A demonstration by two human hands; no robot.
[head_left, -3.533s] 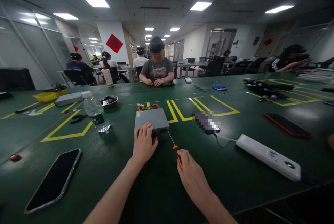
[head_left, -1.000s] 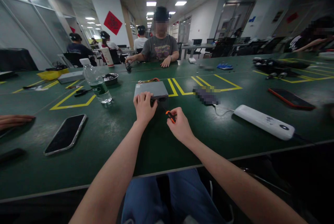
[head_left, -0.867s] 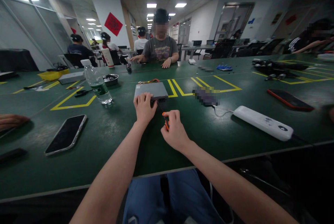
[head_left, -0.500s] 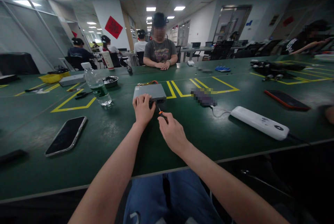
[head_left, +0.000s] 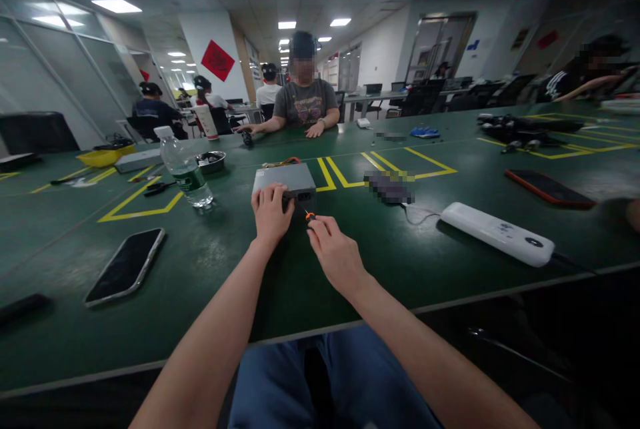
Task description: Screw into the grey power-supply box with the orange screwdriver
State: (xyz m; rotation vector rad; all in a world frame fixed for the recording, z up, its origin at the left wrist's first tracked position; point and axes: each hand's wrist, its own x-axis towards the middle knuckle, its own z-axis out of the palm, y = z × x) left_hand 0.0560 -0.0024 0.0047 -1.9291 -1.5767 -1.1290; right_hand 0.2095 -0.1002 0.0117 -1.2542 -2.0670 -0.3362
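A grey computer power supply (head_left: 295, 175) lies on the green table, its socket side toward me and a bundle of coloured cables at its back. My left hand (head_left: 271, 214) grips its near left corner, fingers on the top and thumb at the front face. In my right hand (head_left: 336, 250) is a screwdriver (head_left: 311, 217) with an orange and black handle. Its thin shaft points up and left at the front face, close to my left thumb. Whether the tip touches a screw is too small to tell.
A water bottle (head_left: 186, 172) and a metal bowl (head_left: 211, 161) stand to the left, with a phone (head_left: 125, 266) nearer me. To the right lie a white power strip (head_left: 495, 232) and a red-edged phone (head_left: 547, 189). A person (head_left: 306, 99) sits opposite.
The screwdriver and my right hand have shifted slightly to the right, the shaft still angled at the power supply. Opposite, the person's clasped hands have parted, one reaching toward a small black object.
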